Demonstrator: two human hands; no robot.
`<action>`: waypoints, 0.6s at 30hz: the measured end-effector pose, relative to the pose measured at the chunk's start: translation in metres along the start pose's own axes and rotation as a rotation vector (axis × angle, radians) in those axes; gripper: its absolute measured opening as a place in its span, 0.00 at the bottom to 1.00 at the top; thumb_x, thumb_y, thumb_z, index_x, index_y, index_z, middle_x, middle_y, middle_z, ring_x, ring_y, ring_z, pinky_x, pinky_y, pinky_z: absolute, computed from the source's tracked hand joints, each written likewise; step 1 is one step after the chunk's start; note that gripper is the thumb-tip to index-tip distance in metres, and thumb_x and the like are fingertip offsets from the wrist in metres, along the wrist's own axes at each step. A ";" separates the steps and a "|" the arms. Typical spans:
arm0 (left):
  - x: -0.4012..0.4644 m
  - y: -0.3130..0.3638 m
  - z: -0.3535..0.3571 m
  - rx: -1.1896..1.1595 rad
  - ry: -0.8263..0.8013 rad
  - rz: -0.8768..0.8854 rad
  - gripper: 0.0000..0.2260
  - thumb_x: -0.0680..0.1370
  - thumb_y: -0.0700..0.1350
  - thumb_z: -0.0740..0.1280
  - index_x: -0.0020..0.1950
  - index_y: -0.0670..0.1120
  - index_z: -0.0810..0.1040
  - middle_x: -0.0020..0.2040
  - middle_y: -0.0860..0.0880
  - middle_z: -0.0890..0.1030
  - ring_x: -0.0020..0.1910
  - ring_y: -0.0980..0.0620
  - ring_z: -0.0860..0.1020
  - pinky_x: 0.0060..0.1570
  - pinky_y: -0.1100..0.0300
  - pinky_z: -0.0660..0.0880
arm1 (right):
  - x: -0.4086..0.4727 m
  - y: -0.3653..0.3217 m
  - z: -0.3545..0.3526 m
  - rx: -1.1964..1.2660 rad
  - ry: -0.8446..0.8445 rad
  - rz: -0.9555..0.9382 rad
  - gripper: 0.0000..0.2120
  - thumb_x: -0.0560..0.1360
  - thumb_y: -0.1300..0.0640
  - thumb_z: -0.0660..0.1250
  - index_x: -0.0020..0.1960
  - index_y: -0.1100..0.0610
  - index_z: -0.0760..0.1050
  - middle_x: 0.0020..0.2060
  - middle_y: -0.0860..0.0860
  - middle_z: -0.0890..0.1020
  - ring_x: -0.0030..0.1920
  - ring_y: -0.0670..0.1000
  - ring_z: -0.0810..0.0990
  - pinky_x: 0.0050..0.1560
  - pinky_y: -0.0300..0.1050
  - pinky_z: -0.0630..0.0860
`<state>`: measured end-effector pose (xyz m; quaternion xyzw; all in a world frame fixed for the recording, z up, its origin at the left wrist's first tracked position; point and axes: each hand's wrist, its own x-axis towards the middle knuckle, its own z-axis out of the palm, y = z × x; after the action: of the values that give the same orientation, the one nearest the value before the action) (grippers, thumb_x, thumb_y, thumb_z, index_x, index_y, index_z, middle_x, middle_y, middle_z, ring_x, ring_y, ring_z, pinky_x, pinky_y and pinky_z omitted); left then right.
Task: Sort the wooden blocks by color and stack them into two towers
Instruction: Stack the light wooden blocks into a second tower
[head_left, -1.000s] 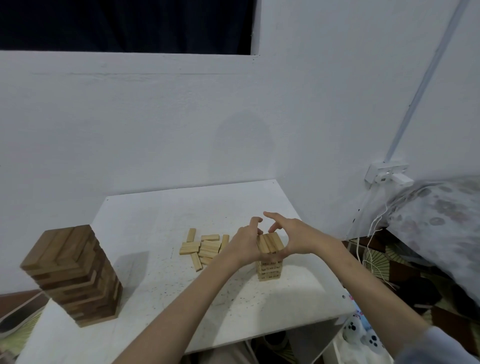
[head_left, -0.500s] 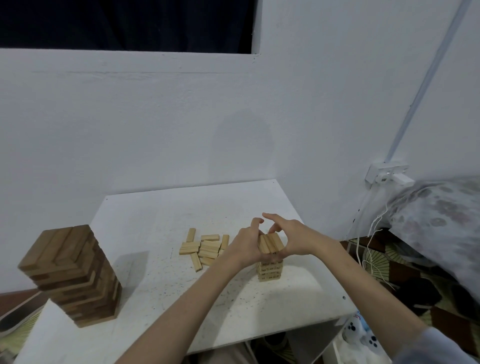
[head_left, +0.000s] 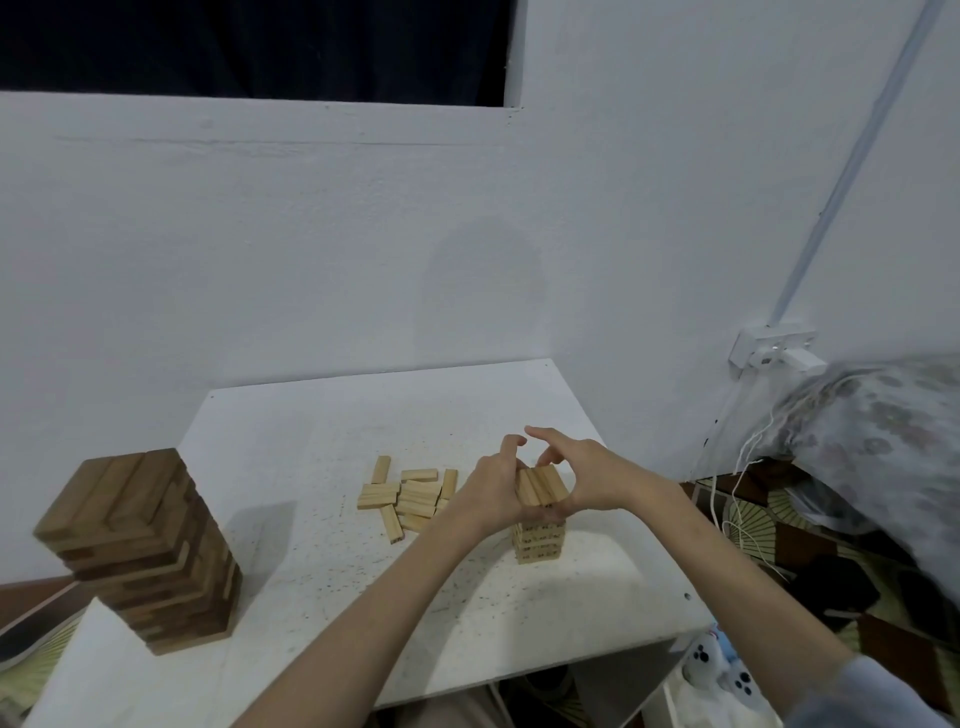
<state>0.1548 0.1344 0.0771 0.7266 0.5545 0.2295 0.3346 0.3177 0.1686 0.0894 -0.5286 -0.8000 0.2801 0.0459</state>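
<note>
1. Here, both hands close in on the light tower (head_left: 540, 540), which stands on the white tabletop (head_left: 311, 447) toward its right side, about four o'clock from the tabletop's middle.
2. The left hand (head_left: 491, 491) presses against the tower's left face, fingers curled around the top layer, its forefinger arched up over the blocks.
3. The right hand (head_left: 589, 478) cups the tower's right face the same way, thumb low under the top layer, forefinger reaching across toward the other hand's fingertip.
4. Between the two hands the top layer of pale blocks (head_left: 540, 486) shows, lying side by side; a few lower layers are visible beneath the palms.
5. Just at nine o'clock from the light tower lies a loose heap of pale blocks (head_left: 410, 496), scattered flat on the tabletop, some crossing others.
6. Well apart, at the tabletop's left near corner, about eight o'clock, the dark tower (head_left: 145, 551) stands upright, taller than the light one, with its layers slightly uneven.
7. At three o'clock, off the tabletop, a wall socket (head_left: 774, 345) with white cables sits beside a flowered pillow (head_left: 883, 441).
</note>
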 end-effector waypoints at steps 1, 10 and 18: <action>0.000 -0.001 0.000 0.001 0.000 0.001 0.42 0.67 0.50 0.77 0.73 0.45 0.56 0.61 0.47 0.76 0.54 0.53 0.74 0.48 0.65 0.68 | -0.001 -0.001 -0.001 -0.009 -0.004 -0.001 0.50 0.66 0.55 0.78 0.77 0.44 0.49 0.62 0.46 0.74 0.66 0.49 0.68 0.64 0.47 0.70; -0.016 -0.024 -0.031 -0.003 0.065 -0.042 0.40 0.67 0.57 0.75 0.72 0.49 0.59 0.66 0.49 0.71 0.65 0.53 0.68 0.56 0.63 0.64 | 0.002 -0.021 -0.008 -0.024 0.049 -0.064 0.46 0.67 0.52 0.77 0.76 0.44 0.54 0.66 0.47 0.69 0.67 0.49 0.68 0.62 0.43 0.70; -0.048 -0.073 -0.071 -0.007 0.349 -0.071 0.14 0.77 0.47 0.66 0.62 0.44 0.74 0.57 0.49 0.78 0.57 0.55 0.73 0.52 0.69 0.64 | 0.017 -0.065 0.019 0.046 0.200 -0.218 0.23 0.75 0.52 0.69 0.69 0.48 0.69 0.61 0.45 0.75 0.57 0.41 0.69 0.60 0.37 0.66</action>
<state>0.0433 0.1164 0.0722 0.6546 0.6285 0.3422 0.2437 0.2500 0.1570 0.1025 -0.4626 -0.8375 0.2376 0.1676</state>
